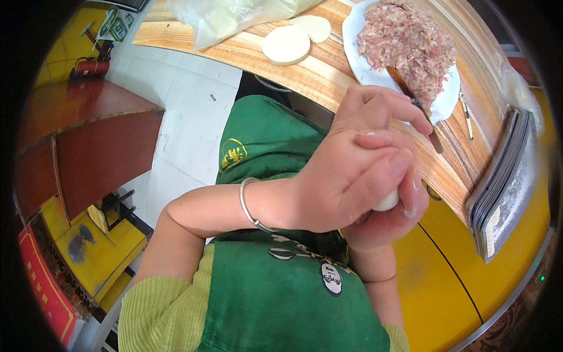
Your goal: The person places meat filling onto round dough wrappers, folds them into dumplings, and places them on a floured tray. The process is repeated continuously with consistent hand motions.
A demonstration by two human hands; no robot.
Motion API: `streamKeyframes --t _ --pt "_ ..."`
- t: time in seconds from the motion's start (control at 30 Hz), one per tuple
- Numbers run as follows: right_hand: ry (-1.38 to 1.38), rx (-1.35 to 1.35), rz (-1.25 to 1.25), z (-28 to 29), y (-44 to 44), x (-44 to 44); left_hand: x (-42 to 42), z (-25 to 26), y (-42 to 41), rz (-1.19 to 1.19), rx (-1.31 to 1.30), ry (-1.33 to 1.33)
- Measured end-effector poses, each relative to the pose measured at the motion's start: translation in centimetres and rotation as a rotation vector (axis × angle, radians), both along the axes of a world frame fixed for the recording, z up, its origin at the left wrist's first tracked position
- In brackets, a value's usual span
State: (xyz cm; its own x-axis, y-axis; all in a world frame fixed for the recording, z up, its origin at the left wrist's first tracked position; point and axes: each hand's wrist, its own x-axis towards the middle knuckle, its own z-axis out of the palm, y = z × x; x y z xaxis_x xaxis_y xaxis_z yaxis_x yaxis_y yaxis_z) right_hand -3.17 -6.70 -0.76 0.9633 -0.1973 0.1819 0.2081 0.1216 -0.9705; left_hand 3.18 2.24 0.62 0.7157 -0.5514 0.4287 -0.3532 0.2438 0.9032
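Note:
My left hand [347, 176], with a silver bangle at its wrist, presses against my right hand [387, 229] just below it. Between them a small part of a white dough piece [387, 201] shows; the fingers hide the rest. A brown filling spatula [402, 83] passes by my left hand's outstretched fingers and seems tucked among them. Beyond the hands, a white scalloped plate [354, 39] carries a heap of raw minced meat [409, 39]. Two round dough wrappers, one [286, 45] in front of the other [314, 28], overlap on the wooden board [242, 48].
A clear plastic bag [228, 17] with more wrappers lies at the board's far left. Stacked dark trays [501, 185] stand at right, beside a thin printed stick [466, 114]. A green apron [281, 299] covers my front. A red-brown cabinet [105, 145] stands on the left.

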Motion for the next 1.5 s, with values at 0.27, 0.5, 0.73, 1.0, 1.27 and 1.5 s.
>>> streamKeyframes --t 0.27,0.5,0.73,1.0,1.27,1.5 --pt "-0.159 -0.138 -0.054 -1.1 0.2 -0.3 -0.3 -0.8 0.5 0.066 0.165 -0.247" --pt "0.110 0.105 -0.137 1.2 1.0 -0.4 -0.7 -1.3 0.0 0.095 0.033 -0.101" --pt "-0.110 -0.320 -0.371 1.0 0.0 -1.1 0.2 -1.6 0.9 0.109 0.110 -0.262" --pt "-0.056 -0.082 -0.318 1.1 0.0 -1.5 2.3 -1.7 0.5 0.293 0.089 -0.566" --pt "0.027 0.098 -0.256 2.6 -1.1 -1.4 1.2 -1.4 2.3 0.285 0.165 -0.825" --pt "0.181 0.399 -0.232 3.6 -1.4 -1.1 0.1 -0.4 1.8 0.146 0.071 -0.354"
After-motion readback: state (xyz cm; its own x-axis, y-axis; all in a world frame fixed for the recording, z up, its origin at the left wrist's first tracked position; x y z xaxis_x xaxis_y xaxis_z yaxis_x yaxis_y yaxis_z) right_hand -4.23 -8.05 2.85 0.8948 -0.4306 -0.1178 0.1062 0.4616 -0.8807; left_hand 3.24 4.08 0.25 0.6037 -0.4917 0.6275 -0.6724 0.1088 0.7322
